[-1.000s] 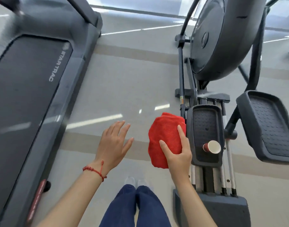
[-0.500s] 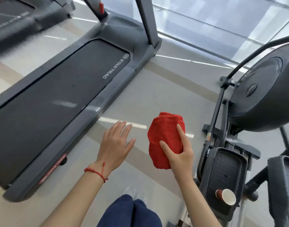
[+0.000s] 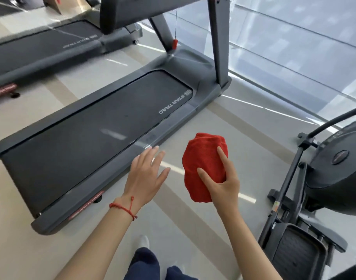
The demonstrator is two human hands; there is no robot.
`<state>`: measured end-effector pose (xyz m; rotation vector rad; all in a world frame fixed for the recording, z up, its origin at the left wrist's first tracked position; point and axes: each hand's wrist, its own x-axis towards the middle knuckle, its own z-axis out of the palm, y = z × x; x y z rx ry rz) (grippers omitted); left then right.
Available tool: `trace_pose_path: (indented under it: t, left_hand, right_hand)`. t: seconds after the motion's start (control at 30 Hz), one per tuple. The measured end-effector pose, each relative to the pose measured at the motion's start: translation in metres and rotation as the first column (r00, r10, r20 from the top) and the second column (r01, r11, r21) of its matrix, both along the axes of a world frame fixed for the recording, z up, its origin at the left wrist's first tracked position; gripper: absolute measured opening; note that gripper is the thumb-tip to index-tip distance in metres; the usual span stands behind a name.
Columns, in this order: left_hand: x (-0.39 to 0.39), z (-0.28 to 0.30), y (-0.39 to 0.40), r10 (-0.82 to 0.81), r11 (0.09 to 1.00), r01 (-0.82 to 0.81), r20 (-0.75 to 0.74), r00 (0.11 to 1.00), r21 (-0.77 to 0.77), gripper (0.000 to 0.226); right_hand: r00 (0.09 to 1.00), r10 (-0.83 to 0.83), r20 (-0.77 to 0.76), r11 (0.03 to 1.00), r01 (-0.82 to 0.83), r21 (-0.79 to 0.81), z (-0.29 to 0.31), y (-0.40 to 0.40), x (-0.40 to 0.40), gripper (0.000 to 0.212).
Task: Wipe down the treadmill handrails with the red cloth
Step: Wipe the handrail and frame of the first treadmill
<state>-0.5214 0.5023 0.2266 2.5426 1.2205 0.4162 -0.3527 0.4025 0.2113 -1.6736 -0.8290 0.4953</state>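
My right hand (image 3: 223, 181) grips a bunched red cloth (image 3: 203, 158) in mid-air in front of me, above the floor. My left hand (image 3: 146, 174), with a red string bracelet at the wrist, is open with fingers spread, just left of the cloth and holding nothing. A dark grey treadmill (image 3: 104, 134) lies ahead and to the left, its belt marked STAR TRAC. Its two uprights (image 3: 218, 43) rise to the top edge of the view; the handrails are cut off there. A red safety clip (image 3: 174, 43) hangs between the uprights.
An elliptical trainer (image 3: 334, 174) with a foot pedal (image 3: 298, 249) stands close on my right. A second treadmill (image 3: 52, 45) sits at the far left. A glass wall (image 3: 294, 47) runs behind the machines. My legs in blue trousers (image 3: 148, 265) are below.
The view has swung left and up: the treadmill now fills the middle, its uprights show, the elliptical has slid to the right edge and the paper cup is gone. Both hands keep their pose.
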Motion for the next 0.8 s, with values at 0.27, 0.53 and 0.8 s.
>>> trace_pose_path:
  t: [0.27,0.53,0.8]
  left_hand:
    - [-0.031,0.028,0.067,0.022,1.000,-0.023,0.049,0.999,0.014,0.057]
    - [-0.078,0.054,0.167,-0.061,0.997,0.058,0.047,0.997,0.057,0.062]
    - [-0.101,0.068,0.256,-0.106,0.990,0.099,0.071,0.992,0.100,0.047]
  right_hand:
    - [0.999,-0.020,-0.025,0.998,0.021,0.058,0.033,0.063,-0.028,0.068]
    - [0.978,-0.177,-0.112,0.972,0.191,0.133,0.050,0.145,-0.074,0.066]
    - [0.969,-0.227,-0.098,0.952,0.242,0.187,0.069,0.222,-0.099,0.066]
